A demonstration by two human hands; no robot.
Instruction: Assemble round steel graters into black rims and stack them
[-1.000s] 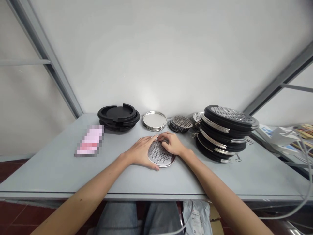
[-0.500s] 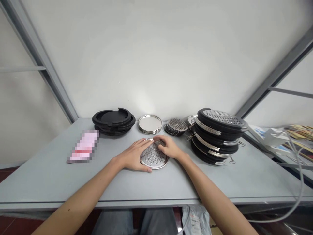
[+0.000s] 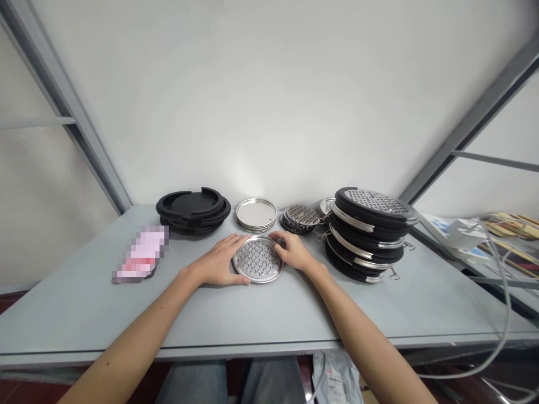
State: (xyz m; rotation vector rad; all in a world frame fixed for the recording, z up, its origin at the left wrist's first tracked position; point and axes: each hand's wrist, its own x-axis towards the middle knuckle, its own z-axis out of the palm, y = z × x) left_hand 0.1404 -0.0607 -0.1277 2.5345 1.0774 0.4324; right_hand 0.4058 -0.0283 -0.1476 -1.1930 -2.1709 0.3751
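Observation:
A round grater plate (image 3: 257, 259), silvery and full of raised holes, lies flat on the grey table inside a shallow metal rim. My left hand (image 3: 219, 262) curves around its left edge, thumb near the front and fingers at the back. On the right edge, my right hand (image 3: 292, 251) grips the rim with bent fingers, some of them partly hidden. Behind the hands stand a stack of plain metal dishes (image 3: 256, 214) and a stack of small perforated grater discs (image 3: 301, 216).
A tall stack of black rings with grater tops and wire clasps (image 3: 373, 235) stands at the right. Several black plastic trays (image 3: 193, 209) sit at the back left, near a blurred pink item (image 3: 141, 255). A white cable (image 3: 505, 314) hangs at the right.
My left hand has slid outward from over the plate to its left edge, uncovering more of the holes. My right hand stays at the right rim. The view has shifted slightly.

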